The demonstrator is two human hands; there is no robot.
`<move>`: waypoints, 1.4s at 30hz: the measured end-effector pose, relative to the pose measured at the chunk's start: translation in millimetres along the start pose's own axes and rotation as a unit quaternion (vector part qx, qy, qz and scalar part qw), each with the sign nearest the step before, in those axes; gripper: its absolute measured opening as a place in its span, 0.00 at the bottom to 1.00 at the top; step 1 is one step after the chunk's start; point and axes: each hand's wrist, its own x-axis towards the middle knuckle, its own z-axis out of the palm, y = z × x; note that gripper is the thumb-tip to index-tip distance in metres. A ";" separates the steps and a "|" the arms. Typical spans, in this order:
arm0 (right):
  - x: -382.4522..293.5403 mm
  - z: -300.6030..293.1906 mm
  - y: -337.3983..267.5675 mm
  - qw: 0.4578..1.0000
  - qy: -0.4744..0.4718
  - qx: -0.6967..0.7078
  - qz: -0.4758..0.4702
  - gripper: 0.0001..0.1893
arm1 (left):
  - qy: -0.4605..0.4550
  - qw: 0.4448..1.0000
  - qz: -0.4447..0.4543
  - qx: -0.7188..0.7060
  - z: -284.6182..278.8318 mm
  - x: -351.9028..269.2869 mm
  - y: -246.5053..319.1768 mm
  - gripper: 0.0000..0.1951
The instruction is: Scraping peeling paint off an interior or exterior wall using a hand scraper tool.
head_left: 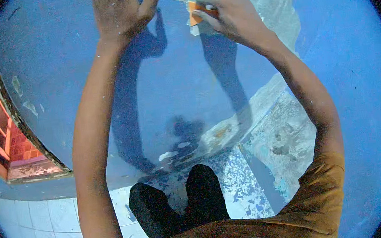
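Observation:
A blue painted wall (179, 72) fills most of the head view. My right hand (232, 15) grips an orange scraper (195, 13), its edge at the border of a bare, pale patch (276, 11) where the paint is off. My left hand (125, 11) lies flat against the blue paint to the left, fingers spread, the fingertips cut off by the top of the view. It holds nothing that I can see. Shadows of both arms fall on the wall below the hands.
At the left is a doorway or window opening with an orange frame (6, 136) and a worn dark edge. Pale floor tiles (62, 214) lie below, with paint flakes near my knees (204, 193). Another stripped, stained patch (282, 141) spreads low on the right.

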 end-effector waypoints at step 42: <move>-510.5 227.8 -370.9 0.690 -0.148 0.577 0.411 0.19 | -0.230 0.948 0.053 0.214 -38.2 -114.8 25.9 0.36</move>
